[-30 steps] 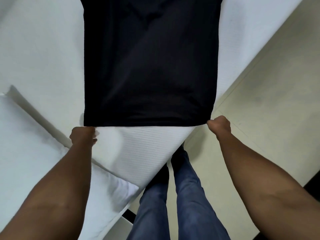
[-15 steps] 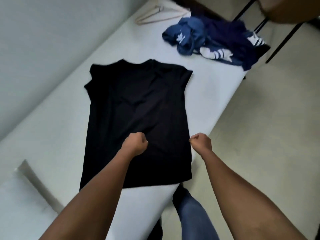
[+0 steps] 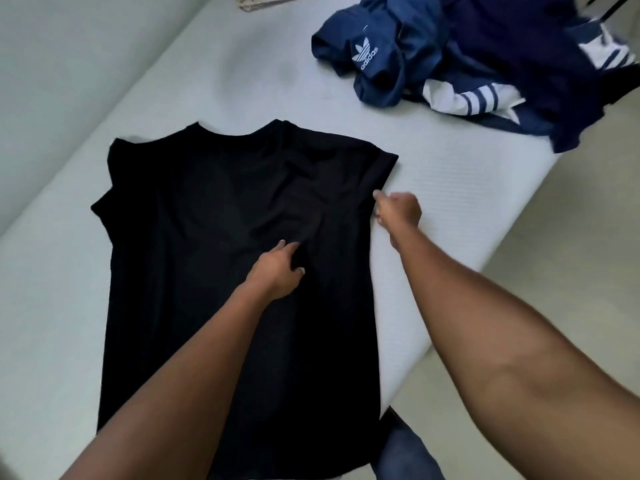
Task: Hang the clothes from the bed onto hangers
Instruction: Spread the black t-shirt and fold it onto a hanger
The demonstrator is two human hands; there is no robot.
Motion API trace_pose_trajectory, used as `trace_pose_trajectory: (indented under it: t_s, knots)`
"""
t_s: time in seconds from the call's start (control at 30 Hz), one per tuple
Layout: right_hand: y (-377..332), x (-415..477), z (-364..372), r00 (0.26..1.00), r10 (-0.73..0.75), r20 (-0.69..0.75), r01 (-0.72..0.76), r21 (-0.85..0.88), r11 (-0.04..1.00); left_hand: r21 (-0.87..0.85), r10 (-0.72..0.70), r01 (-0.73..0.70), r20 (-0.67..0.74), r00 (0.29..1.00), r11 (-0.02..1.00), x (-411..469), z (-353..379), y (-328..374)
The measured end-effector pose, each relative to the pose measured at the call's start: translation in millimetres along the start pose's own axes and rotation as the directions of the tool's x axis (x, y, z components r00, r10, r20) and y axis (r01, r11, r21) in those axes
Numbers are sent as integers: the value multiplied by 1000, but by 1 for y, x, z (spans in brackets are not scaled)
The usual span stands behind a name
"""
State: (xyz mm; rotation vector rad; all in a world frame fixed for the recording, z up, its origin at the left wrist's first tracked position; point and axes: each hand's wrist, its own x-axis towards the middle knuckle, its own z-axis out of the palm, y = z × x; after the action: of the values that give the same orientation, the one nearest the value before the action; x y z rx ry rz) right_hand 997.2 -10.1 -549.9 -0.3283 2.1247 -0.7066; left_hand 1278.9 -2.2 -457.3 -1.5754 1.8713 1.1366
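The shirt (image 3: 225,254) lies flat on the bed (image 3: 242,81), not yet hung. My left hand (image 3: 277,271) pinches a fold at its middle. My right hand (image 3: 398,211) is curled at its edge, grip unclear. Hangers (image 3: 252,3) and blue clothes (image 3: 450,64) lie beyond, untouched.

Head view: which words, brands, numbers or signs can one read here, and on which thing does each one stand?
"adidas", in white letters under a white trefoil sign: on the blue garment crumpled on the bed.
Black T-shirt: no text visible.
Navy garment with white stripes: stripes only, no readable words.
No numbers can be seen anywhere.
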Motion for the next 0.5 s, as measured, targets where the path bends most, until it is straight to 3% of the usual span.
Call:
trace_pose_trajectory:
  t_s: [0.13,0.23,0.3,0.4,0.5]
  knots:
    - [-79,-7,-15,998,-58,-24,59,61,996,67,-33,36,-54,998,997,29,-18,18]
    - [-82,-5,-28,976,-74,-204,92,82,992,11,-77,78,-35,996,997,51,-48,29]
    - [-74,-6,-30,972,-54,-227,84,123,989,-33,-95,95,-7,995,995,64,-65,33]
    - [-70,1,-34,997,-69,17,66,143,988,-15,-82,81,-54,995,997,86,-83,40]
    - [-74,19,-41,954,-226,194,238,-36,971,2,-36,36,-141,989,999,111,-93,43]
